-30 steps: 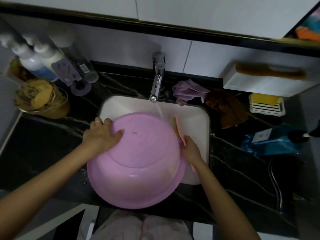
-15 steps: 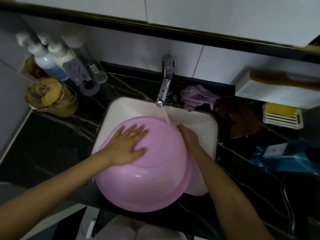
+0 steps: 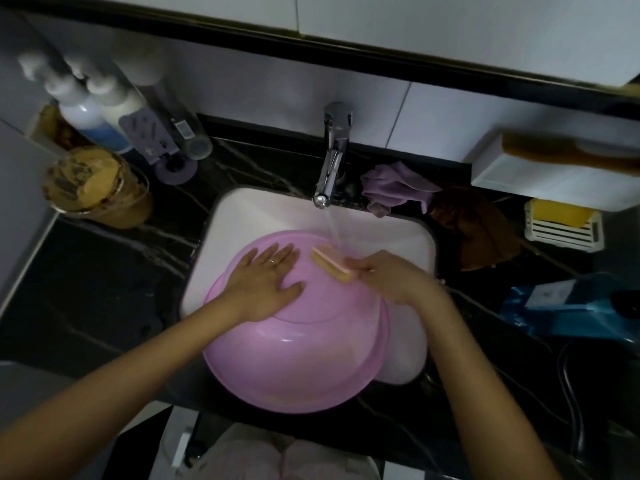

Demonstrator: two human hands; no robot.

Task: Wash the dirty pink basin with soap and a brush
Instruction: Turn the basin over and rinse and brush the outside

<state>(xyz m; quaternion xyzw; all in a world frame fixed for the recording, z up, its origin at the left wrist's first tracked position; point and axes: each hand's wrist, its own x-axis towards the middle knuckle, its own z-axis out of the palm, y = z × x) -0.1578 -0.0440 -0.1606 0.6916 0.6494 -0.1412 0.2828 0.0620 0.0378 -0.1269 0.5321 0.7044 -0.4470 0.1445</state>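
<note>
The fingers (image 3: 277, 259) of the left hand (image 3: 266, 284) lie spread and flat on the upturned bottom of a round pink plastic basin (image 3: 294, 341). The fingers (image 3: 356, 266) of the right hand (image 3: 391, 277) are closed round one end of a small pink-backed scrubbing brush with tan bristles (image 3: 330, 265), whose bristle side rests against the basin's far edge.

The black marble-patterned surface (image 3: 104, 289) fills most of the view, with a white rectangular sink (image 3: 263, 213) set into it. The basin sits upside down and tilted across the sink, its near rim overhanging the front edge of the surface. A chrome tap (image 3: 332, 161) stands behind the sink; its thin stream of water (image 3: 334, 230) falls just beyond the brush.

Right of the tap lie a crumpled lilac cloth (image 3: 391, 185) and a brown cloth (image 3: 474, 226). Further right are a white box (image 3: 547, 174), a yellow bar of soap (image 3: 561, 213) in a white slatted dish, and a blue pouch (image 3: 568, 306). At the far left stand white pump bottles (image 3: 86, 109) and a round tan-lidded jar (image 3: 90, 185).
</note>
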